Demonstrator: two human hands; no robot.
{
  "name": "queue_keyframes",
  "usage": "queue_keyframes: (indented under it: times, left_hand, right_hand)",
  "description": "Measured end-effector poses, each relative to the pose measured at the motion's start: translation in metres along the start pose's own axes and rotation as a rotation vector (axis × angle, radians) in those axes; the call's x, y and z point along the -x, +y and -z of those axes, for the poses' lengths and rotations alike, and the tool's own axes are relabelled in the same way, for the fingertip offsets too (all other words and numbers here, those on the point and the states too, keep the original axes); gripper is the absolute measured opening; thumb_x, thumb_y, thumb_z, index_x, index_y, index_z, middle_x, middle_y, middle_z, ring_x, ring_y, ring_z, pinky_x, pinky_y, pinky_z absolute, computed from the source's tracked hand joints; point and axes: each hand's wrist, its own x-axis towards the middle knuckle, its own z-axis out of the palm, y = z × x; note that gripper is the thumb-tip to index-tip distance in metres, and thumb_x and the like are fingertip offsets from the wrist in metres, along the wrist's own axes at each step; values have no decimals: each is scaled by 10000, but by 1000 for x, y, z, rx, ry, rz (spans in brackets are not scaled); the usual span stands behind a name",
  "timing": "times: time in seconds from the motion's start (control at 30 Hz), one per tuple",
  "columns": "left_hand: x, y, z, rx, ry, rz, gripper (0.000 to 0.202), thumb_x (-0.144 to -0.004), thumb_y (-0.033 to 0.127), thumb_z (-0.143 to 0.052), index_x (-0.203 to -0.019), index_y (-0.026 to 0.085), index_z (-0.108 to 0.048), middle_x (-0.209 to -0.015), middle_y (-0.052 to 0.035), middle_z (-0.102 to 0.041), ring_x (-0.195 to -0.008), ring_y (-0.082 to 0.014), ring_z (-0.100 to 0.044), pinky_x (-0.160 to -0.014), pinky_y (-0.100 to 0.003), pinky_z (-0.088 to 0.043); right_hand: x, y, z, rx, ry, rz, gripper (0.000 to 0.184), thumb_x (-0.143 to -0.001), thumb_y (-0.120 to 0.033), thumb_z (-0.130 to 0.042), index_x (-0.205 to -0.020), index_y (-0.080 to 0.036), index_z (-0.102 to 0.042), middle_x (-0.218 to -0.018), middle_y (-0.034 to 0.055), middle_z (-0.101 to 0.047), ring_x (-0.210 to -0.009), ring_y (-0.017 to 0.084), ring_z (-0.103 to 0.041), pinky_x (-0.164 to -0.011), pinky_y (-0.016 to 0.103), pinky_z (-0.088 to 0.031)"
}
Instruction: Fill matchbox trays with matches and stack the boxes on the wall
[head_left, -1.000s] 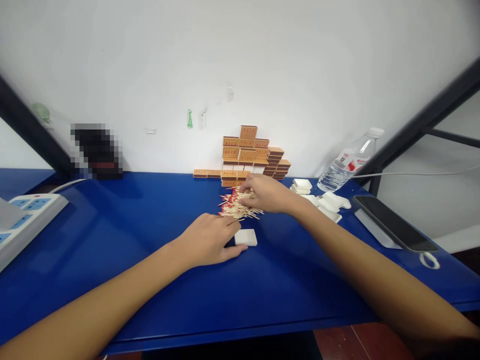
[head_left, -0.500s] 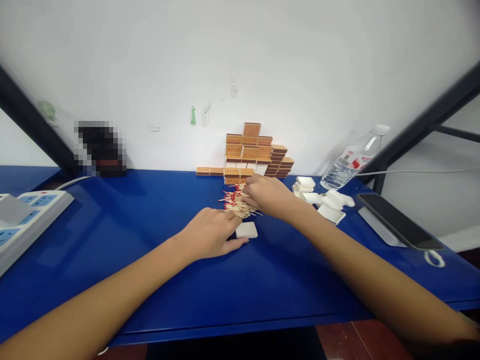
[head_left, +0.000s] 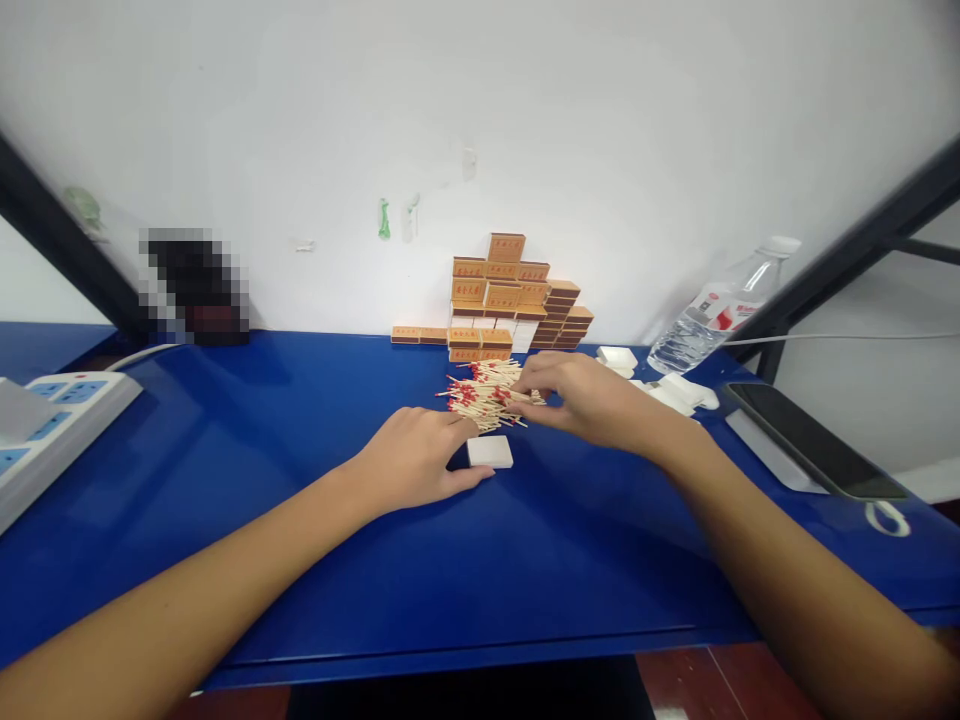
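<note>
A heap of red-tipped matches (head_left: 484, 393) lies on the blue table (head_left: 315, 520). Just in front of it sits a small white matchbox tray (head_left: 490, 451). My left hand (head_left: 416, 460) rests on the table with its fingers curled against the tray's left side, thumb along its front. My right hand (head_left: 592, 400) hovers at the heap's right edge, fingertips pinched on a few matches.
Orange matchboxes (head_left: 510, 295) are stacked against the white wall. More white trays (head_left: 671, 392) lie to the right, beside a water bottle (head_left: 712, 320) and a black phone (head_left: 814, 438). A white power strip (head_left: 52, 420) sits at the far left.
My right hand has drawn back to the right, off the top of the heap, pinching matches. My left hand stays at the tray. The view has shifted a little.
</note>
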Motion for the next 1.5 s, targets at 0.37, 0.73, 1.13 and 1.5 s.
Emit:
queue_keyframes:
  times: [0.37, 0.73, 1.13, 1.5]
  left_hand:
    - [-1, 2, 10, 17, -23, 56, 373, -905, 565, -694, -988, 203, -730, -824, -19, -734, -704, -199, -661, -583, -303, -366]
    - [0, 1, 8, 36, 5, -20, 274, -939, 474, -665, -944, 202, -695, -758, 10, -687, -643, -162, -616, -580, -300, -342]
    - [-1, -2, 6, 36, 4, -35, 319, -945, 496, -660, -864, 187, -654, -774, 3, -682, -631, -141, -593, -581, -282, -355]
    - [-2, -3, 5, 29, 10, -35, 291, -941, 481, -672, -1014, 203, -719, -822, -4, -717, -660, -154, -629, -597, -288, -386]
  right_hand:
    - [14, -31, -11, -63, -137, -1, 196, -1023, -340, -660, -1126, -219, -774, -1024, 81, -715, -943, 228, -654, -792, 329, -462]
    - [22, -18, -12, -169, -168, -134, 170, -962, -342, -707, -858, -207, -708, -822, 20, -714, -724, 164, -593, -646, 300, -382]
    - [20, -17, -24, -330, -84, -104, 155, -980, -276, -663, -862, -202, -730, -771, 1, -710, -668, 133, -587, -610, 271, -409]
    - [16, -21, -34, -516, 137, -231, 263, -959, -419, -677, -829, -193, -714, -722, 6, -675, -630, 129, -551, -597, 277, -423]
